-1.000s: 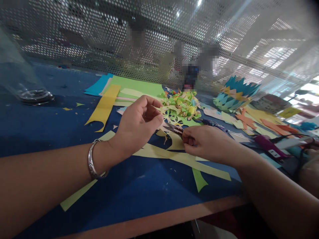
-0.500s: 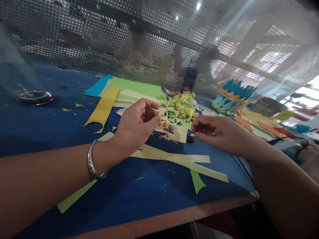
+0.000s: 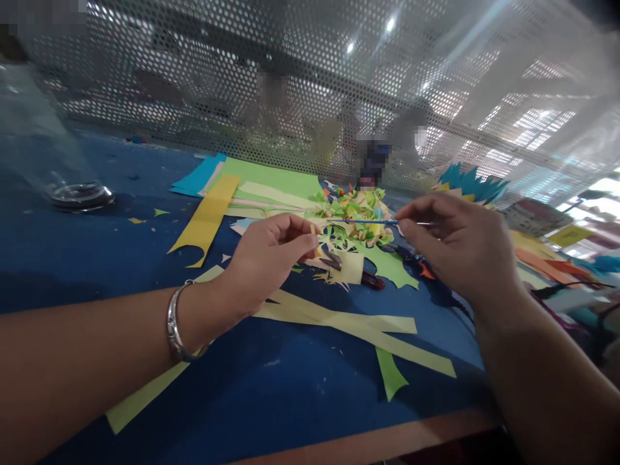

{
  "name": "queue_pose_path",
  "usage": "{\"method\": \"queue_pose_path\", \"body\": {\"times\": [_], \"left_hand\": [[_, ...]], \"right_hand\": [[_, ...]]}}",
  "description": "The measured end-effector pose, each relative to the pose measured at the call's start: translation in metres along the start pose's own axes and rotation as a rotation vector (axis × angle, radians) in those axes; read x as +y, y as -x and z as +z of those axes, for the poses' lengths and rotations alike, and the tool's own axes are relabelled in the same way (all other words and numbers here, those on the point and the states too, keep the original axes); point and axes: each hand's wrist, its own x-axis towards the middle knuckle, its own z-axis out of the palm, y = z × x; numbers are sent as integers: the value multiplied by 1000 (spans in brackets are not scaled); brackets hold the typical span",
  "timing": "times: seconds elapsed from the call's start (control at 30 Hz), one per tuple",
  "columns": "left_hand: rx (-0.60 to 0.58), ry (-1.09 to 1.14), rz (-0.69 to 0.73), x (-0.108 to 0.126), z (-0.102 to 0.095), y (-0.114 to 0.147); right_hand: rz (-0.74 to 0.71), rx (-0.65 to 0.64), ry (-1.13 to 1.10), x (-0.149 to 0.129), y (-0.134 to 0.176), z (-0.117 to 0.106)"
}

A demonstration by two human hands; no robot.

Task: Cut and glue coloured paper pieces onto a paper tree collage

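My left hand (image 3: 266, 265), a silver bangle at its wrist, pinches a small pale-yellow piece (image 3: 314, 234) between thumb and fingertips; its shape is mostly hidden. A thin blue stick (image 3: 361, 221) is gripped by my right hand (image 3: 460, 248), its far end pointing left toward that piece with a gap between. Behind the stick lies a heap of small green, yellow and pink paper pieces (image 3: 356, 205). Below it are cut-out paper scraps (image 3: 351, 268) and scissors with a dark red handle (image 3: 372, 279). Pale-yellow paper strips (image 3: 334, 318) cross in front of my hands.
Green paper sheets (image 3: 276, 171) and a yellow strip (image 3: 210, 213) lie at the back left. A clear glass bottle (image 3: 62, 161) stands at far left. Beside my right hand is a dark blue tool (image 3: 411, 255) with a cord. A toothed paper crown (image 3: 469, 181) stands behind.
My right hand has risen and now holds the blue stick, which was not visible in it before. My left hand keeps its pinch, slightly lower in view.
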Motion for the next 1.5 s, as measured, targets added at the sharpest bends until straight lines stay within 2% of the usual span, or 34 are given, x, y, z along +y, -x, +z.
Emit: {"method": "queue_pose_path", "body": {"times": [0.1,0.2,0.3,0.5,0.8,1.03,1.17,1.5], "left_hand": [[-29,17,-90,1,2,1],[-37,30,-192,2,3,1],[-52,53,-256,1,3,1],[-132,39,-249,0,2,2],[-174,103,-371,4,6,5],[-234,150,-342,5,3,5],[-202,195,-345,6,3,4],[-323,70,-411,14,1,6]], "right_hand": [[74,64,-192,1,5,0],[128,-21,-422,4,10,1],[150,-96,-515,10,12,5],[143,-203,-469,19,10,9],[135,-150,-399,21,8,12],[119,-137,-341,23,7,11],[119,-131,-343,22,8,10],[75,-108,-390,22,10,12]]}}
